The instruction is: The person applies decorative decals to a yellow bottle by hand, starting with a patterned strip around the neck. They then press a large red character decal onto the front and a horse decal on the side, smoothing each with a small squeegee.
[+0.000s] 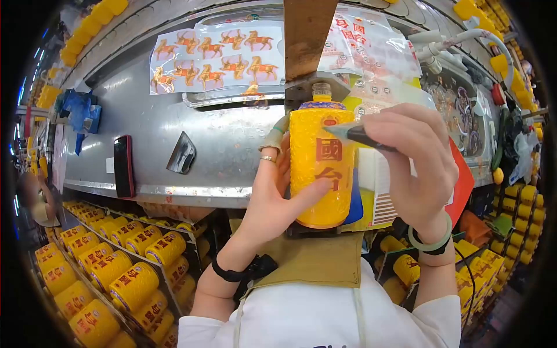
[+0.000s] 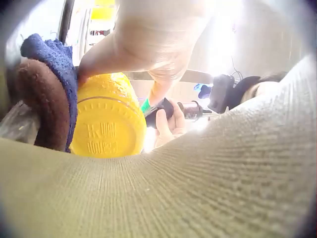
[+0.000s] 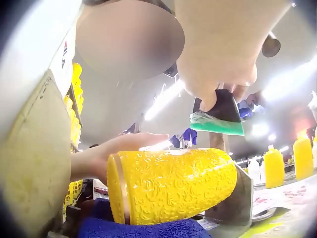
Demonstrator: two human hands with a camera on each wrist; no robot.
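A yellow embossed bottle with red characters lies on its back, its clear glass neck pointing away from me. My left hand grips its left side, thumb across the front below the large character. With fingers and thumb, my right hand pinches a dark squeegee that has a green blade edge and clear film over it. The blade end is at the small red emblem near the bottle's top in the head view. Blue cloth pads the underside of the bottle, and the left wrist view shows its round base.
A sheet of horse decals lies at the back left of the metal bench. Nearer are a phone and a dark blade-like piece. Beyond the neck stands a brown post. Crated yellow bottles flank me below.
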